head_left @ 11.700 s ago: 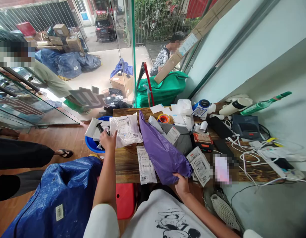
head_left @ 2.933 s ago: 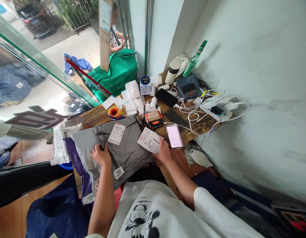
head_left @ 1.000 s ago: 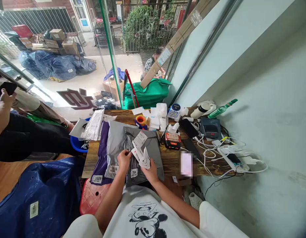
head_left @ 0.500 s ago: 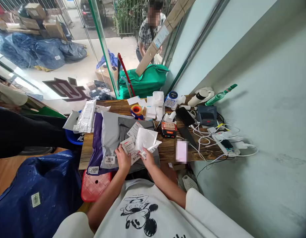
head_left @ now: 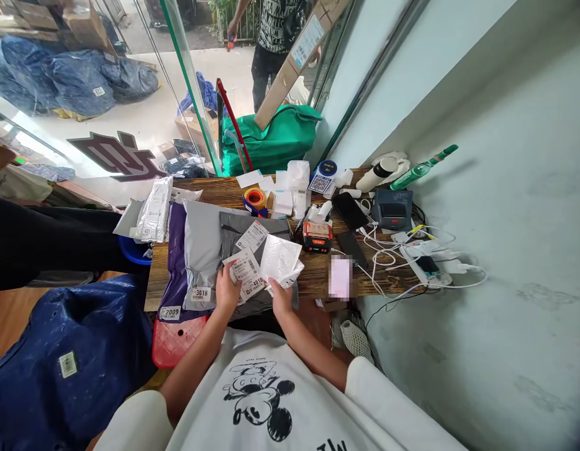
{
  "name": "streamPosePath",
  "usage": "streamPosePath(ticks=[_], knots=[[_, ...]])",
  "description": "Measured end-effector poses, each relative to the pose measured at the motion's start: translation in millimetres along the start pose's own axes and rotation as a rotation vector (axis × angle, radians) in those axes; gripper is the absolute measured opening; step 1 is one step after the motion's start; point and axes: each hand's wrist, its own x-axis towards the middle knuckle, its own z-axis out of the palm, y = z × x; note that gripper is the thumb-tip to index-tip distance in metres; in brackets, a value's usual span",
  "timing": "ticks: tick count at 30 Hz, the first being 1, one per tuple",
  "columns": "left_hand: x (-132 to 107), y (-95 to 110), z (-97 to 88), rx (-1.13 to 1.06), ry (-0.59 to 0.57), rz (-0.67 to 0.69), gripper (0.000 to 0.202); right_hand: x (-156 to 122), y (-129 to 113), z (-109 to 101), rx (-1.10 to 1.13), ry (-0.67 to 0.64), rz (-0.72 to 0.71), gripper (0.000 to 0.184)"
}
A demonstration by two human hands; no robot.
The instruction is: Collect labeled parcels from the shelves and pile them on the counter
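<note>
My left hand (head_left: 228, 291) is closed on the edge of a small white labelled packet (head_left: 244, 265) with printed text and a barcode. In my right hand (head_left: 281, 297) is a small white padded packet (head_left: 279, 255), pinched at its lower edge, with another white piece against it. A sticker reading 4010 (head_left: 257, 282) shows between the hands. Beneath them lies a dark grey parcel bag (head_left: 231, 224) carrying a shipping label (head_left: 252, 235). To its left are a light grey parcel (head_left: 201, 238) marked 3018 and a purple parcel (head_left: 176, 250) marked 2009.
Right of the hands sit a small orange-black printer (head_left: 317, 238), a black phone (head_left: 350, 211), tangled white cables (head_left: 381, 250) and a power strip (head_left: 424, 266). Behind are tape rolls (head_left: 255, 199). A red stool (head_left: 177, 341) and blue sack (head_left: 78, 363) stand below; a person (head_left: 274, 37) is outside.
My hands have moved slightly apart, and the 4010 sticker shows more fully between them. The person outside has gone from bending to standing. The whole view has shifted a little.
</note>
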Motion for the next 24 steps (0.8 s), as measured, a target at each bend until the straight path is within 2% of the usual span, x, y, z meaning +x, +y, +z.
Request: streamPosePath(ticks=[6, 10, 13, 15, 18, 21, 23, 24], knots=[[14, -9, -2.7, -0.020, -0.063, 0.088, 0.055, -6, -9, -4, -0.334, 0.030, -0.205, 0.031], [30, -14, -17.5, -0.056, -0.002, 0.132, 0.053, -11, -11, 6, -0.487, 0.005, -0.288, 0.027], [33, -11, -30.6, -0.055, 0.123, 0.150, 0.040, -18, -11, 20, -0.554, -0.149, -0.348, 0.025], [28, -8, -34.8, -0.106, 0.159, 0.151, 0.030, -23, -12, 31, -0.565, -0.295, -0.380, 0.029], [19, -6, -32.9, -0.205, 0.114, 0.081, 0.040, -28, -14, 42, -0.533, -0.498, -0.407, 0.043], [16, -8, -27.7, -0.246, 0.096, -0.022, 0.050, -26, -19, 42, -0.474, -0.651, -0.398, 0.057], [21, -10, -26.3, -0.256, 0.103, -0.087, 0.045, -22, -20, 39, -0.429, -0.713, -0.364, 0.058], [25, -12, -26.5, -0.250, 0.108, -0.121, 0.041, -20, -20, 37, -0.403, -0.724, -0.339, 0.052]])
